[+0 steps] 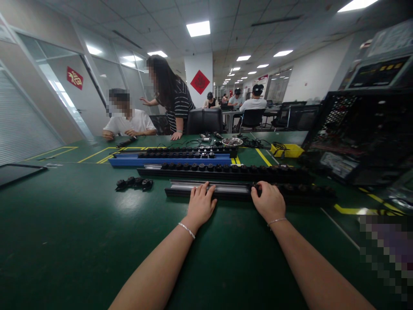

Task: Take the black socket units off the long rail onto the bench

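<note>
A long black channel rail (230, 188) with a pale metallic inner strip lies crosswise before me on the green table. My left hand (201, 204) rests on its left half, palm down and fingers stretched. Towards the middle of the rail, my right hand (267, 200) is closed with bent fingers around a small black part (254, 188) at the end of a row of similar parts (298, 189). My fingers partly hide that part. Several loose black parts (134, 184) lie in a short row left of the rail.
Beyond lie another black rail (219, 172) filled with black parts and a blue rail (171, 162). Behind them are a metal dish (232, 142), cables and a yellow tray (287, 150). An open computer case (355, 133) stands at right. Two people are across the table.
</note>
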`<state>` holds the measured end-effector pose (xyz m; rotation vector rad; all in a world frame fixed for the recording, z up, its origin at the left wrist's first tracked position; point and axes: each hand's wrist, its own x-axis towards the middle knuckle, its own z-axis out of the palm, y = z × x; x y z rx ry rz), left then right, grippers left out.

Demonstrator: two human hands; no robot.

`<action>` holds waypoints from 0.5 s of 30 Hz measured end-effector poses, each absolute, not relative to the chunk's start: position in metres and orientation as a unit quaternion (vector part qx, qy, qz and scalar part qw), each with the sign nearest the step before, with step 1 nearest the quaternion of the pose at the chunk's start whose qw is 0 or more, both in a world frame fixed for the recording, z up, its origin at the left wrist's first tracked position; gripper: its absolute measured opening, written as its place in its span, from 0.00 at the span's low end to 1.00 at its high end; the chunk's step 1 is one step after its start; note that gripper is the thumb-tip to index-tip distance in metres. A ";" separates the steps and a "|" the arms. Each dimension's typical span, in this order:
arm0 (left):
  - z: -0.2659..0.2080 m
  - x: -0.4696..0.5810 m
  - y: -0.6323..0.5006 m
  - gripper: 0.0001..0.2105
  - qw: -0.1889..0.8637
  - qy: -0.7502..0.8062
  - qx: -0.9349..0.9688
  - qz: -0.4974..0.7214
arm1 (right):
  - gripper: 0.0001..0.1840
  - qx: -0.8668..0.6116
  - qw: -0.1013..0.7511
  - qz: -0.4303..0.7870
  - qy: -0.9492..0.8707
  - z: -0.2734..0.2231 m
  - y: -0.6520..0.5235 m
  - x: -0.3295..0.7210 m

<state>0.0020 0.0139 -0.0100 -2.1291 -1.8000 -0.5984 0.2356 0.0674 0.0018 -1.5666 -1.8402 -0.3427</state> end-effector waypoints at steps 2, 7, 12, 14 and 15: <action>-0.010 0.002 0.014 0.22 0.145 -0.624 -0.739 -0.208 | 0.12 -0.603 0.341 -0.128 -0.710 0.002 0.067 0.235; -0.009 0.002 0.014 0.21 0.149 -0.621 -0.741 -0.206 | 0.12 -0.598 0.340 -0.117 -0.716 0.002 0.068 0.235; -0.010 0.002 0.013 0.21 0.149 -0.624 -0.739 -0.208 | 0.12 -0.586 0.344 -0.114 -0.724 0.001 0.068 0.235; -0.009 0.002 0.013 0.21 0.148 -0.625 -0.738 -0.207 | 0.12 -0.581 0.349 -0.115 -0.726 0.000 0.069 0.235; -0.009 0.002 0.013 0.22 0.147 -0.625 -0.739 -0.206 | 0.12 -0.579 0.350 -0.116 -0.727 0.000 0.069 0.236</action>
